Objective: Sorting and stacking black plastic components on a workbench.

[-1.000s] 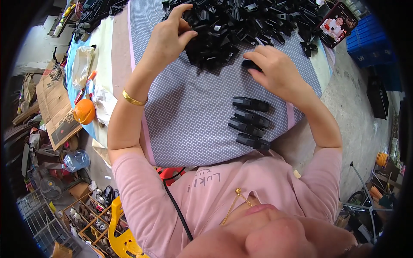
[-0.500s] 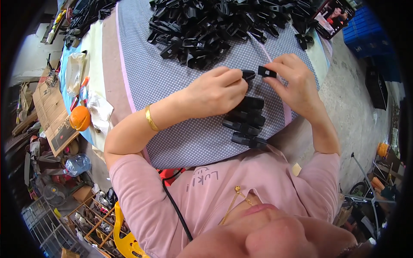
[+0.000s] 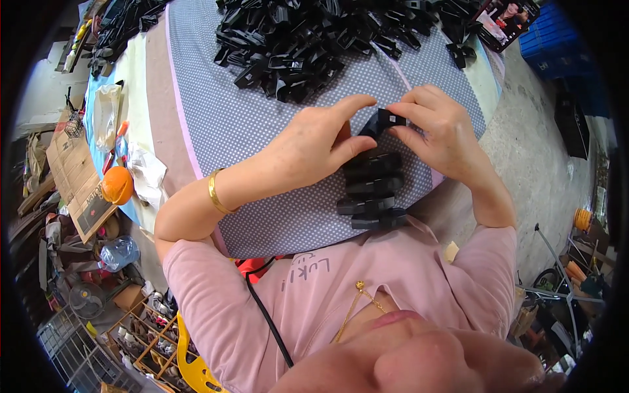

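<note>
Raised off the cloth, both hands' grips, left hand (image 3: pixel 314 141) and right hand (image 3: pixel 439 128), pinch one black clip (image 3: pixel 383 122).

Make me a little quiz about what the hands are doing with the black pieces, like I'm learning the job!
1. True or false: both hands pinch the same small black part.
2. Which wrist wears the gold bangle? A) left B) right C) neither
3. Fill in: the row of finished black pieces lies on the dotted ____, nearer the person than the big pile of black parts.

Key
1. True: the left hand and the right hand meet on it with their fingers.
2. A
3. cloth
</note>
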Action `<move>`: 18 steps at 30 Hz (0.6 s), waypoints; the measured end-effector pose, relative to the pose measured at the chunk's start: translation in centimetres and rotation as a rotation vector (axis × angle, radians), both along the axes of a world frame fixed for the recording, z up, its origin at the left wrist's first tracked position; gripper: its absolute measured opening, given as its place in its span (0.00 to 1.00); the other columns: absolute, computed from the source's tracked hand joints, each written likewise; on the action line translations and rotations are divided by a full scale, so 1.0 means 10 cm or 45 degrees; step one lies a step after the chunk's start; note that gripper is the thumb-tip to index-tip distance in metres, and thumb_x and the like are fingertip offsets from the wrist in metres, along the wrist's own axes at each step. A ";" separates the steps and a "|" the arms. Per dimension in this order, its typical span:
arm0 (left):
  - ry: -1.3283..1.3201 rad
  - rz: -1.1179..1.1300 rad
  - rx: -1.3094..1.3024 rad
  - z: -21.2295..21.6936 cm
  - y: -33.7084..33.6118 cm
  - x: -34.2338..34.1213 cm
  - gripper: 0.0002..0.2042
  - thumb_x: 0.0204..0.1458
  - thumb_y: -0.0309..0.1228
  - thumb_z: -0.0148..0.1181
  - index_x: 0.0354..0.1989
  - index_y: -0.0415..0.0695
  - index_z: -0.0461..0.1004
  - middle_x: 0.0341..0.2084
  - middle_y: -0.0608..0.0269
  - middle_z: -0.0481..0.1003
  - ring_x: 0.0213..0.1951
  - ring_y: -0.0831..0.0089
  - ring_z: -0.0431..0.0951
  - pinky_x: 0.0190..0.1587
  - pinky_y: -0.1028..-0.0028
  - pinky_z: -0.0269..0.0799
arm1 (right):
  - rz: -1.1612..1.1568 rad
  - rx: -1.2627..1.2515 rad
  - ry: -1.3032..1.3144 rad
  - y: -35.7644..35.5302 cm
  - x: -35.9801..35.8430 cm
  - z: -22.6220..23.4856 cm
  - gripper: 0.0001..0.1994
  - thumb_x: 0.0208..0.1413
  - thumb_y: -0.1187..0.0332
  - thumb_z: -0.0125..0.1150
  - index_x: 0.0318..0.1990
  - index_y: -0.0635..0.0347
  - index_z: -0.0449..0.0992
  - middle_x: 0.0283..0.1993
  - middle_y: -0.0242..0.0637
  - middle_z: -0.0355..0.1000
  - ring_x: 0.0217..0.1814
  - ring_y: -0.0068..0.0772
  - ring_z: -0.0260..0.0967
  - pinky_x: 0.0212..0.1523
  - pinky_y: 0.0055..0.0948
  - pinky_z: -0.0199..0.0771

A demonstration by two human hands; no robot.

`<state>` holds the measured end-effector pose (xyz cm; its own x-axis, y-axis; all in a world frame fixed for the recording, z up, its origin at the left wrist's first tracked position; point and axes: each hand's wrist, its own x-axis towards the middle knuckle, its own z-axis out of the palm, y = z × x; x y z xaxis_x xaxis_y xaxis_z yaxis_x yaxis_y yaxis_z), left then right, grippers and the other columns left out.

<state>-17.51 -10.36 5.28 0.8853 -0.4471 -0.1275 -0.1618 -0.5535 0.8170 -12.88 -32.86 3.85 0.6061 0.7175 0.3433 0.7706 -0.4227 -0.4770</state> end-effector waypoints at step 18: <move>-0.608 -0.036 0.167 -0.22 0.05 0.03 0.12 0.43 0.32 0.66 0.34 0.39 0.74 0.33 0.59 0.70 0.35 0.59 0.72 0.38 0.64 0.70 | 0.038 0.123 -0.062 0.03 -0.06 0.03 0.15 0.39 0.76 0.68 0.39 0.64 0.78 0.35 0.38 0.72 0.36 0.38 0.69 0.34 0.30 0.69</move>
